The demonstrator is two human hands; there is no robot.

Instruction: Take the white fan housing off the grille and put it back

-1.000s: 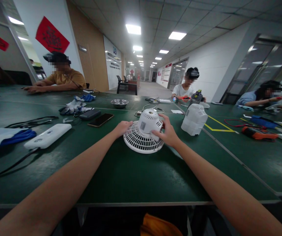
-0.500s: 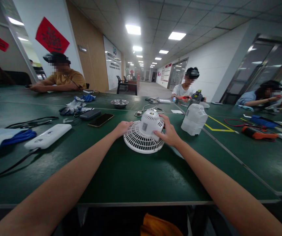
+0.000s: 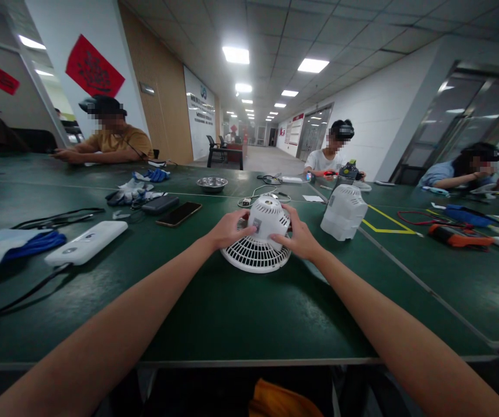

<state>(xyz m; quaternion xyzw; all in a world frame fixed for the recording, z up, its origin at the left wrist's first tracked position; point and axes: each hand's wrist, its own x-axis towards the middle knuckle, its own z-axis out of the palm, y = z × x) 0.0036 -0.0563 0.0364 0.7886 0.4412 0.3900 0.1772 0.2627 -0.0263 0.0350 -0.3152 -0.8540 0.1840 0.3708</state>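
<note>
1. Far left on the green counter (image 3: 249,324): blue-and-white gloves (image 3: 17,246), and just beside, a white power bank (image 3: 87,243) with a dark strap.
2. Next, across the counter, a person in a tan shirt (image 3: 116,142); nearer, a heap of grey gloves (image 3: 131,191), then a dark case (image 3: 160,204) touching or just beside a phone (image 3: 179,214), and a metal bowl (image 3: 212,184) farther back.
3. Left hand (image 3: 227,230): curved around the left side of the white fan housing (image 3: 269,219), thumb on its front by the label, other fingers partly hidden behind.
4. Between both hands, the housing, vented top upward, above the round fan grille (image 3: 253,258); grille lying on the counter, front rim toward the near edge.
5. Right hand (image 3: 300,236): closed around the housing's right side, thumb low on the front, fingers up along the side.
6. To the right, near but apart from the right hand, a white plastic casing (image 3: 343,214), upright; farther right, yellow tape (image 3: 390,230) and an orange meter (image 3: 460,237).
</note>
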